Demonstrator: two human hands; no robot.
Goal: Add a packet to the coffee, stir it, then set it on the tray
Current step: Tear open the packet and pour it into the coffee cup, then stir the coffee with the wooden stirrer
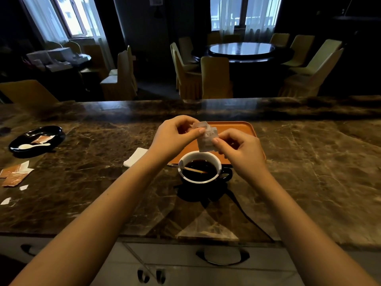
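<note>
Early in the job: packet (206, 138) pinched between left hand (175, 135) and right hand (240, 149) above the cup (199, 167) on the table (309, 162), apparently mid-tear; pouring, stirring with the stick (194, 170), moving onto the tray (237, 129) all left.

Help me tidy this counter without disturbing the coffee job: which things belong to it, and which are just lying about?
In use: packet pinched by left hand and right hand; coffee cup with stir stick; orange tray.

Lying about: black dish holding spoon; torn brown packets; white napkin.
</note>
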